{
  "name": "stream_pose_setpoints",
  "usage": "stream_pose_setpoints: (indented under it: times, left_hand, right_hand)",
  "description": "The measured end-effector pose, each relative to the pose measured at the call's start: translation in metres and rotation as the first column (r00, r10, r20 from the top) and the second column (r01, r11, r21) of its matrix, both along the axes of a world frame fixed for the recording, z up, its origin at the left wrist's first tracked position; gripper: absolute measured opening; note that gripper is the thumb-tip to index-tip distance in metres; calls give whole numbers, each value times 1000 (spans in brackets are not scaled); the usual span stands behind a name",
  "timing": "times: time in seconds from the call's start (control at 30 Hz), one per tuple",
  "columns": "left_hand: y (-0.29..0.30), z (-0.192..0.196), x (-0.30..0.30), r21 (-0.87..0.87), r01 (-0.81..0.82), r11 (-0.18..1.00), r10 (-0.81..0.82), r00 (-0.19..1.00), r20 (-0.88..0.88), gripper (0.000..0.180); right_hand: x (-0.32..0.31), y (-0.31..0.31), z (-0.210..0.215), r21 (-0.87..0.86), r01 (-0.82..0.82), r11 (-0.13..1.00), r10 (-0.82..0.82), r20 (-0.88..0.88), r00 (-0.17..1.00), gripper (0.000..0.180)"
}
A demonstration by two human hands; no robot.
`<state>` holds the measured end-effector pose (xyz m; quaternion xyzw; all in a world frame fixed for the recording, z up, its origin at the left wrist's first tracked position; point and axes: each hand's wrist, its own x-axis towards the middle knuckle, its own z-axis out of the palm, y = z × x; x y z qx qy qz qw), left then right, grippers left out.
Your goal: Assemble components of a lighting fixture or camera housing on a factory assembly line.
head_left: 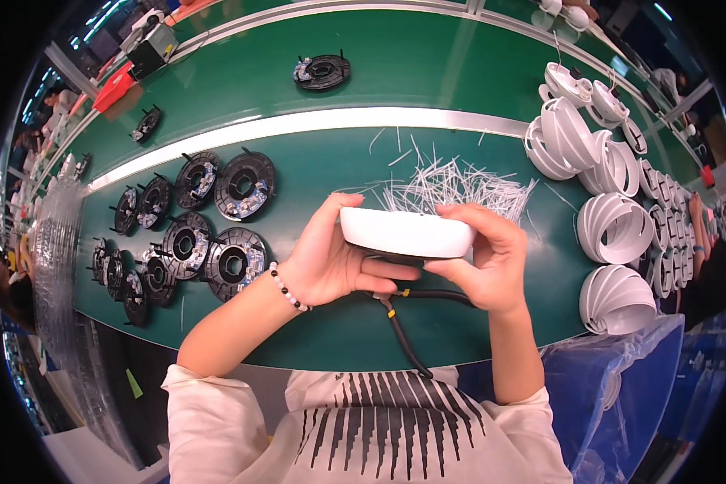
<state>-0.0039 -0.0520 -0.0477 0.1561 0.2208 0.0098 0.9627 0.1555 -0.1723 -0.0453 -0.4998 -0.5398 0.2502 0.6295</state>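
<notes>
Both hands hold a round white housing (406, 231) edge-on above the green workbench (331, 323). My left hand (331, 258) grips its left side, thumb on top and fingers under it. My right hand (492, 258) grips the right side. A dark part shows under the white shell, and a black cable (403, 335) with a yellow band hangs from it toward my body. A beaded bracelet (289, 288) is on my left wrist.
Several black round discs (234, 262) lie in rows at the left. A heap of thin white ties (460, 185) lies behind the housing. Stacked white housings (617, 230) fill the right side. One black disc (323, 71) rides the far green belt. A blue plastic bag (621, 387) hangs lower right.
</notes>
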Motion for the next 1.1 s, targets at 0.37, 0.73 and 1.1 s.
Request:
stream_pose_setpoints:
  times: [0.37, 0.73, 1.1]
  left_hand:
    - [-15, 22, 2, 782, -435, -446, 72, 854, 516, 53]
    - [-19, 20, 17, 704, -497, -508, 82, 785, 614, 47]
    - [41, 52, 103, 814, -180, -553, 87, 959, 271, 34]
  right_hand:
    - [0, -10, -15, 184, -161, 970, 233, -486, 843, 45]
    - [3, -3, -15, 310, -88, 947, 199, -351, 915, 42]
    - [49, -50, 4, 112, 537, 836, -549, 170, 818, 58]
